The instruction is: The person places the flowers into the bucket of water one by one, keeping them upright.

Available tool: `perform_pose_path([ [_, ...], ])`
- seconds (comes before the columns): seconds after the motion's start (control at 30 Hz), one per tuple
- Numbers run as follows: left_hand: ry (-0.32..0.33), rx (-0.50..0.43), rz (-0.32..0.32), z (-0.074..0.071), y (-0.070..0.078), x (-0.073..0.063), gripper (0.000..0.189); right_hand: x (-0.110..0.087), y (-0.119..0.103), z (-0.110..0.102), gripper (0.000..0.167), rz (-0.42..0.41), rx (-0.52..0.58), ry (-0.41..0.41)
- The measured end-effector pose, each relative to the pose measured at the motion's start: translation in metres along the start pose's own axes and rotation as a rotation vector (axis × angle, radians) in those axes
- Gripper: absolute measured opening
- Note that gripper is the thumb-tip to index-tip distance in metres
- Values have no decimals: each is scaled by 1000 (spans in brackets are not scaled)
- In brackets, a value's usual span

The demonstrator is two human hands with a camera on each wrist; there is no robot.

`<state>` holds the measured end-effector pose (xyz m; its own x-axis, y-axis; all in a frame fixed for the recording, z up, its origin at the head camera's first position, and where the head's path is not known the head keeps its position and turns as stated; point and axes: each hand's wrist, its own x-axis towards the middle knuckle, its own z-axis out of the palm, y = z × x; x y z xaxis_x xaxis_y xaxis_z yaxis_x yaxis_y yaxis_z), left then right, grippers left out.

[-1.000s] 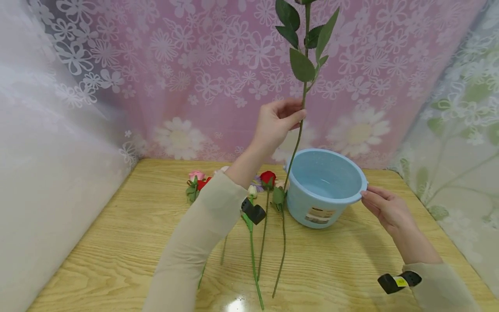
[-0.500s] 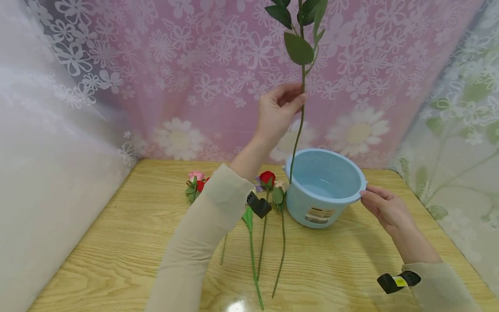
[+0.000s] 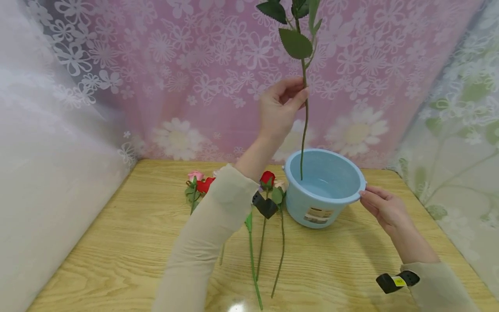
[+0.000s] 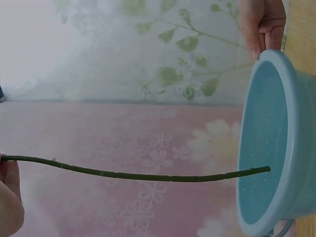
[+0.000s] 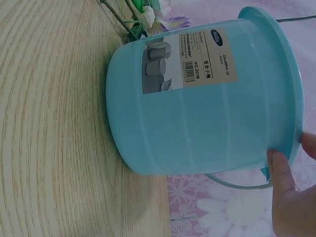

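Observation:
High over the table, my left hand (image 3: 278,108) pinches a long green flower stem (image 3: 305,125) between thumb and fingers. Serrated leaves (image 3: 295,43) spread above the grip; the top of the flower is cut off by the head view's edge. The stem's bare lower end hangs inside the mouth of a light blue bucket (image 3: 298,206), and in the left wrist view the stem tip (image 4: 264,170) shows against the inner wall. My right hand (image 3: 390,214) holds the bucket's right rim, its thumb and fingers on either side of the edge in the right wrist view.
Left of the bucket several artificial flowers lie on the wooden table (image 3: 117,242), among them a red rose (image 3: 267,178) and a pink rose (image 3: 196,176). My left sleeve partly covers them. A pink floral curtain (image 3: 218,86) stands behind the table.
My left hand has risen and shifted slightly right with the stem. The stem's lower end went from outside the bucket's left side to inside its mouth. The right hand and bucket stay in place.

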<state>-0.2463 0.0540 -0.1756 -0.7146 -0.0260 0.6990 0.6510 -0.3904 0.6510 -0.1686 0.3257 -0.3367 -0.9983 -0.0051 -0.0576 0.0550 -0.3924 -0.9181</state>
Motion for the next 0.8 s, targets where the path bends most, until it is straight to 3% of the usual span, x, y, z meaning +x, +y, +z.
perform_pose_path([
  [0.1, 7, 13, 0, 3, -3, -2, 18, 0, -1, 0, 18, 2, -1, -1],
  [0.37, -5, 37, -102, 4, -13, -11, 20, 0, -1, -1, 18, -1, 4, -5],
  [0.63, -38, 76, -233, -3, -36, -20, 20, 0, 1, -1, 18, -15, 20, -22],
  [0.8, -81, 152, -252, -6, -48, -26, 18, 0, 2, -1, 18, -12, 28, -20],
])
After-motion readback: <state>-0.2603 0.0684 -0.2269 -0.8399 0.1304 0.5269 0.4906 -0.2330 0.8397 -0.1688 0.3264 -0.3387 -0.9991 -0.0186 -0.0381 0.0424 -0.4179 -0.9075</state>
